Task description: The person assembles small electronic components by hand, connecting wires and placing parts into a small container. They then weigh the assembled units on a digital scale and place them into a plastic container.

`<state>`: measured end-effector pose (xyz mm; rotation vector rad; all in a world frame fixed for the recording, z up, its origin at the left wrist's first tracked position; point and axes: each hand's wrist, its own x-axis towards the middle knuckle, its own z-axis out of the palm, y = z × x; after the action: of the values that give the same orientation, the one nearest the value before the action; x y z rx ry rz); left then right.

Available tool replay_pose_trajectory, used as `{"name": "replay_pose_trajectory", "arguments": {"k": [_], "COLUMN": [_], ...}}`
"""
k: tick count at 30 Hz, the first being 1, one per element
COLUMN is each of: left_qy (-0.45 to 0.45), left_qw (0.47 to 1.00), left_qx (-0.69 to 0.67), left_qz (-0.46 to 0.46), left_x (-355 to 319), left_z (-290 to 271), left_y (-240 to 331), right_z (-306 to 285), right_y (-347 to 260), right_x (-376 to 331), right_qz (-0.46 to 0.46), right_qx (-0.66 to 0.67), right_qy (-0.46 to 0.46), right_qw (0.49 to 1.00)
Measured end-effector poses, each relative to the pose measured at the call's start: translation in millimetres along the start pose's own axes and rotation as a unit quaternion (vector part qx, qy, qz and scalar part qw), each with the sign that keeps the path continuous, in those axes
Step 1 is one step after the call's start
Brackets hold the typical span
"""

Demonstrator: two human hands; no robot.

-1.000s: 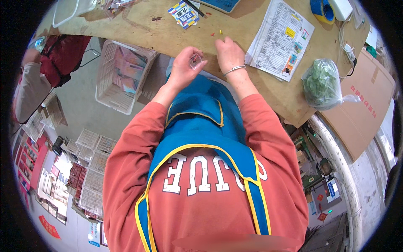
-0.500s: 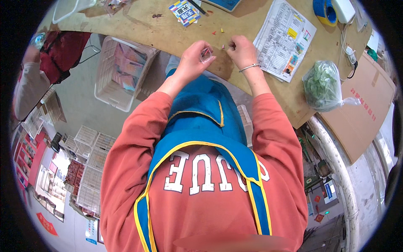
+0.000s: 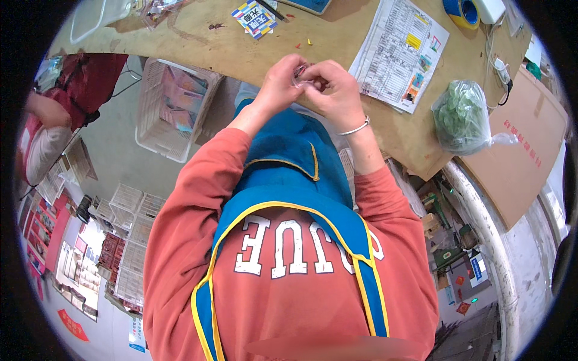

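Note:
Above the table's near edge, my left hand [image 3: 282, 83] is closed around a small clear plastic container [image 3: 297, 74] with something red inside. My right hand [image 3: 332, 90] has come up against it, its fingers pinched together at the container's opening. Whatever those fingertips hold is hidden. Just beyond both hands, a tiny red piece [image 3: 298, 46] and a tiny yellow piece [image 3: 310, 42] lie on the wooden table [image 3: 343, 33].
Printed sheets [image 3: 388, 66] lie right of my hands; a colourful card [image 3: 254, 19] and dark pen lie beyond. A bag of green leaves [image 3: 462, 117] and a tape roll [image 3: 462, 13] are at right. A white basket [image 3: 144, 129] stands lower left, near another person's arm [image 3: 45, 135].
My right hand has moved left from the tabletop to the container in my left hand. A small piece near my right fingertips no longer shows. The other person's arm has shifted.

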<state>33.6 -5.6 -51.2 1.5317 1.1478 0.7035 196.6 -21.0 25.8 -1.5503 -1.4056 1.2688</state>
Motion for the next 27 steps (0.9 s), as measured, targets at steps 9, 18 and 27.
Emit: {"name": "replay_pose_trajectory", "arguments": {"k": [9, 18, 27], "left_qy": [0.012, 0.01, 0.024], "left_qw": [0.999, 0.997, 0.999], "left_qx": [-0.019, -0.005, 0.026], "left_qz": [-0.035, -0.071, -0.012], "left_x": [-4.0, -19.5, -13.8], "left_z": [-12.1, -25.6, -23.4], "left_y": [7.5, -3.0, -11.0], "right_z": [-9.9, 11.6, 14.2], "right_y": [60.5, 70.9, 50.2], "right_x": [17.2, 23.2, 23.3], "right_qz": [-0.029, 0.033, 0.127], "right_qx": [-0.269, -0.339, -0.12], "right_qy": [0.04, 0.024, 0.058], "right_qw": [0.962, 0.94, 0.983]}}
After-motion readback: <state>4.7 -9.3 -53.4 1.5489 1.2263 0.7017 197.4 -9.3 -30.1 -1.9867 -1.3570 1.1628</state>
